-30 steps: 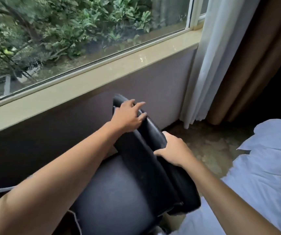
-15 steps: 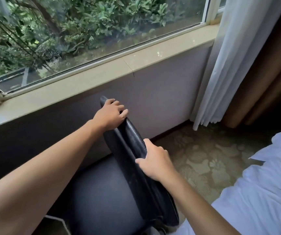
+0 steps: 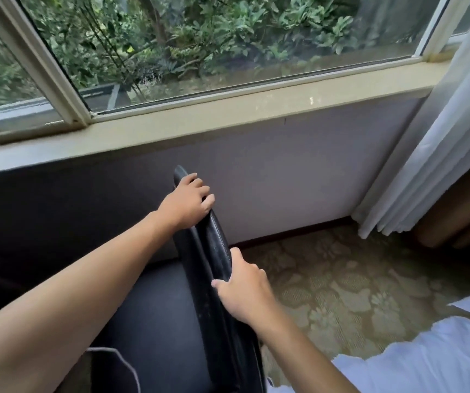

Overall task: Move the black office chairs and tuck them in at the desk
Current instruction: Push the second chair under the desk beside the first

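both hands gripped the black chair's backrest (image 3: 214, 268), left hand (image 3: 188, 204) far end, right hand (image 3: 245, 293) near; desk unseen, perhaps left; pushing evenly would have kept it straight.

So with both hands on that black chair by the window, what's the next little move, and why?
Probably pull the chair back from the wall and start turning it. The left hand and right hand already grip the top edge of its backrest, it stands close under the windowsill, and no desk is in view.
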`<state>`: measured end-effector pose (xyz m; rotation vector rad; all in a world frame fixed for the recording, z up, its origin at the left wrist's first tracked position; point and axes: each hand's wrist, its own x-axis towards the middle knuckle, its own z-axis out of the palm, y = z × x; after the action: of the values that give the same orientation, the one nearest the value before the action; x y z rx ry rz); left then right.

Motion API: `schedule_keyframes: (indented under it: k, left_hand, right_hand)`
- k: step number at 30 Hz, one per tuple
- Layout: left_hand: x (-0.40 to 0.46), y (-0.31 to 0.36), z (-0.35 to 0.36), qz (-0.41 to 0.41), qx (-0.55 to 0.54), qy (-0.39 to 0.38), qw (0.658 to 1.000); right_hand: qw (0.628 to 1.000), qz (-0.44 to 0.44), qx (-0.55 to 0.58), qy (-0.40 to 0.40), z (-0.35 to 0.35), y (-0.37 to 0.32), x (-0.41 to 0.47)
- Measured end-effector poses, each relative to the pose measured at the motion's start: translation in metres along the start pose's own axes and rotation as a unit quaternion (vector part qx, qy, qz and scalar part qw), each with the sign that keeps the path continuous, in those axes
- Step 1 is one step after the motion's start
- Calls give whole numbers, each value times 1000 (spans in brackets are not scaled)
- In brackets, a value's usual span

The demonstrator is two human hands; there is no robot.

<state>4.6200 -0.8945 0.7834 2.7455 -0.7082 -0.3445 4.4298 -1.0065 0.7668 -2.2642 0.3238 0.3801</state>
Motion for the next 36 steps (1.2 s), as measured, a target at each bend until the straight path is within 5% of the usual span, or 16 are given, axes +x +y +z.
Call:
schedule_keyframes:
  k: [4,10,16,20,24,28,36]
  left_hand:
    - [-39,-39,1,-53,-122,56,990]
    - [-110,-82,3,-48,-99,94,989]
    - [-190,-95,15,-152,-236,136,950]
    - [-252,-96,35,-290,-386,205,851]
    - [-300,-100,45,-304,-351,195,864]
    - [-345,-105,65,-314,-390,170,849]
    - [-403,-114,87,-327,-373,170,852]
  right_hand:
    - [996,-44,-50,-51,29,-25,-13]
    - [980,-73,-18,-183,53,-46,-11]
    - [987,-143,41,-61,51,-91,31]
    - [967,-245,-21,-61,70,-133,42]
    - [936,-334,-65,-91,115,-163,39]
    - [925,-322,-151,-132,157,-160,21]
    - [885,-325,-329,-55,187,-145,-30]
